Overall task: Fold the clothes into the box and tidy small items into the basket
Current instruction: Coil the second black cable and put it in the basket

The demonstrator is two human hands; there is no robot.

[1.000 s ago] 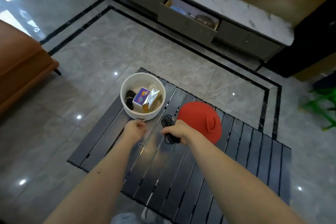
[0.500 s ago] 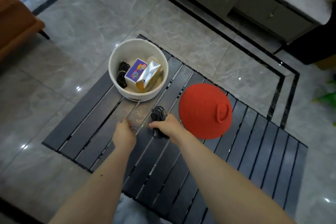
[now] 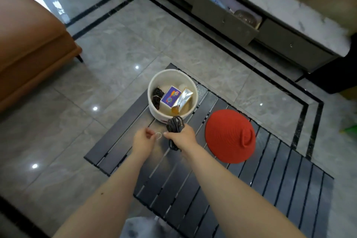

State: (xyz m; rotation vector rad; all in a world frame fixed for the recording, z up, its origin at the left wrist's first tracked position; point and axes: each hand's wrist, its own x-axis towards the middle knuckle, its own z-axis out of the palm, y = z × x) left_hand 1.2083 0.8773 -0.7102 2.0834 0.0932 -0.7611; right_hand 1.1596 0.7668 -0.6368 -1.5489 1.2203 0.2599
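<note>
A white round basket (image 3: 154, 85) stands at the far left corner of the black slatted table (image 3: 251, 189). Inside it lie a black cord bundle (image 3: 156, 97), a purple box (image 3: 171, 96) and a gold foil pouch (image 3: 182, 100). My right hand (image 3: 182, 137) grips a coiled black cable (image 3: 175, 124) just in front of the basket. My left hand (image 3: 144, 140) pinches a small thin wire ring (image 3: 158, 135) beside it, above the table. A red woven lid (image 3: 229, 136) rests on the table to the right.
An orange-brown sofa (image 3: 32, 44) stands at the left. A grey cabinet with a marble top (image 3: 280, 9) runs along the back, one drawer (image 3: 226, 17) open. Grey tiled floor (image 3: 116, 48) surrounds the table. Something green (image 3: 350, 127) shows at the right edge.
My left hand has lifted the small ring off the table. My right hand has raised the cable closer to the basket. The camera has tilted back up.
</note>
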